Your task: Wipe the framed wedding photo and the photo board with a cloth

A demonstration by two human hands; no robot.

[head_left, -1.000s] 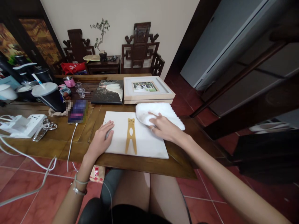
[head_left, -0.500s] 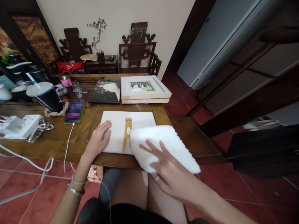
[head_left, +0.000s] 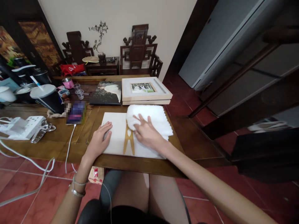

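A white board or thin box (head_left: 114, 124) lies flat near the table's front edge, with a tan clothespin-shaped figure (head_left: 129, 141) on its face. My left hand (head_left: 100, 138) rests palm down on its left side, fingers extended. On the right half, my right hand (head_left: 148, 133) presses on a fluffy white cloth (head_left: 156, 115) and holds it bunched under the fingers. The cloth covers the board's upper right part and the top of the tan figure. My right thumb is partly hidden.
Behind the board are stacked picture frames (head_left: 161, 90) and a dark photo panel (head_left: 102, 96). To the left stand a lidded cup (head_left: 46, 96), a phone (head_left: 76, 113) on a cable and a power strip (head_left: 30, 127). Wooden chairs (head_left: 139, 46) stand beyond the table.
My right hand and the cloth have moved up and away from me across the board, uncovering its lower right part and the figure's second leg. My left hand stays in place.
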